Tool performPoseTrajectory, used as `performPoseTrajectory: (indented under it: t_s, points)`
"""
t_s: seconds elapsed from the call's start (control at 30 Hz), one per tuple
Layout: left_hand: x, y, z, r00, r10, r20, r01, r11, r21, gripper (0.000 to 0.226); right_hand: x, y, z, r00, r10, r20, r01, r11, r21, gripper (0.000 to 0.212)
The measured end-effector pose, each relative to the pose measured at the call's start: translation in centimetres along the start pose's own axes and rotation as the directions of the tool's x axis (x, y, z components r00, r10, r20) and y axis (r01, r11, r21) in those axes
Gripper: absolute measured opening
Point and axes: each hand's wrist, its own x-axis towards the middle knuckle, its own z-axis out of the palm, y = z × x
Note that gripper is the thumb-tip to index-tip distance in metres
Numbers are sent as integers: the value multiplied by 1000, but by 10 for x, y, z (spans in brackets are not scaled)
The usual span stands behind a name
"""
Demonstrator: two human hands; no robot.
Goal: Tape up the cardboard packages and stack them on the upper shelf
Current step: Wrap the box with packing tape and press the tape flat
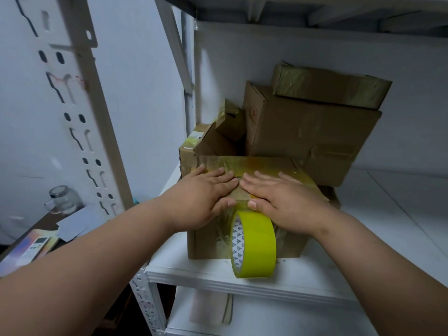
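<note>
Pressing flat w/ both hands: your left hand [206, 197] & right hand [281, 202] lie fingers straight, together, on the front cardboard box [206, 243] on the white shelf [194, 265]. Yellow tape roll [254, 246] hangs at its front face, under your thumbs.

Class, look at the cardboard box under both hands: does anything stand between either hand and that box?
Nothing visible does. The left hand and right hand lie flat on the brown cardboard box; the yellow-green tape roll hangs in front of it, below the hands.
</note>
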Motion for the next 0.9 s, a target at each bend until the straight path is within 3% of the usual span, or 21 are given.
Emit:
performPoseTrajectory:
  t_s: [0.17, 0.33, 0.43, 0.5, 0.6, 0.63, 0.73, 0.8, 0.9]
  points:
    - [-11, 5, 13, 964, 15, -265, -7, 1000, 30, 73, -12, 0, 4, 995, 13, -96, -8, 999, 48, 51]
    - [-14, 0, 12, 986, -31, -163, -5, 976, -217, 90, -31, 5, 9, 991, 60, -118, -65, 997, -34, 50]
    - [-10, 1, 5, 992, -40, -116, 10, 967, -255, 85, -29, 6, 19, 973, 77, -219, -79, 997, -2, 47]
    - [-11, 1, 4, 993, -56, -104, 24, 956, -291, 73, -33, 3, 31, 905, 86, -416, -48, 994, 101, 46]
    - [-12, -2, 1, 989, -98, -114, 49, 927, -373, 65, -52, -2, 60, 724, 207, -658, -31, 963, 269, 54]
    - [-12, -3, -1, 986, -105, -131, 46, 920, -390, 64, -60, -7, 72, 707, 219, -673, -28, 959, 283, 55]
    - [-10, -3, -14, 968, -122, -219, 16, 902, -432, 57, -77, -31, 94, 744, 149, -652, 52, 959, 279, 69]
    - [-8, -2, -27, 965, -160, -208, 34, 862, -505, 55, -78, -45, 93, 728, 150, -669, 99, 943, 319, 80]
    - [0, -5, -43, 977, -193, -88, 112, 822, -558, 47, -67, -55, 78, 660, 229, -715, 109, 913, 393, 64]
